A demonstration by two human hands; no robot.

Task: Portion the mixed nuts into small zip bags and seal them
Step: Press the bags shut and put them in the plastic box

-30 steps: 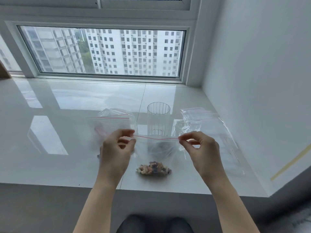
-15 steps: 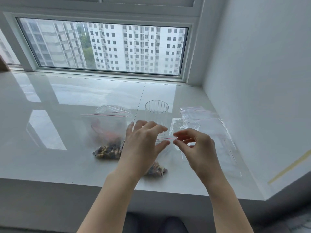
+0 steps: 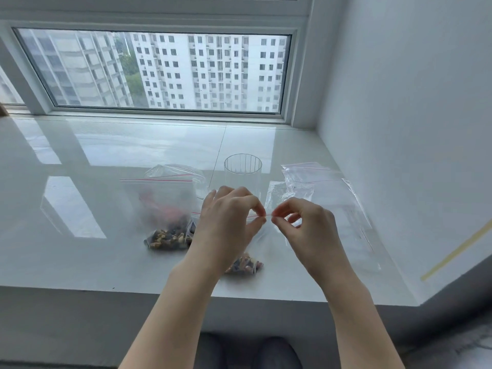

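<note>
Near the front edge of the white surface (image 3: 80,257), both hands hold a small zip bag (image 3: 257,235) upright by its red seal strip. The left hand (image 3: 229,222) pinches the strip between thumb and forefinger, and the right hand (image 3: 306,227) pinches it just beside, at 3 o'clock from the left; their fingertips are almost touching. A second ago the hands gripped opposite ends of the strip, well apart; since then the left hand has slid along it toward the right, which has stayed about where it was. Mixed nuts (image 3: 245,263) sit in the bottom of the held bag, resting on the surface. At 9 o'clock from the hands stands a bigger zip bag (image 3: 165,203) with nuts and something red inside it. A clear ribbed glass (image 3: 242,174) stands at 12 o'clock, just behind the hands. Empty zip bags (image 3: 327,193) lie flat at 2 o'clock, near the wall. Beyond the surface a window (image 3: 159,70) shows tall apartment blocks.
</note>
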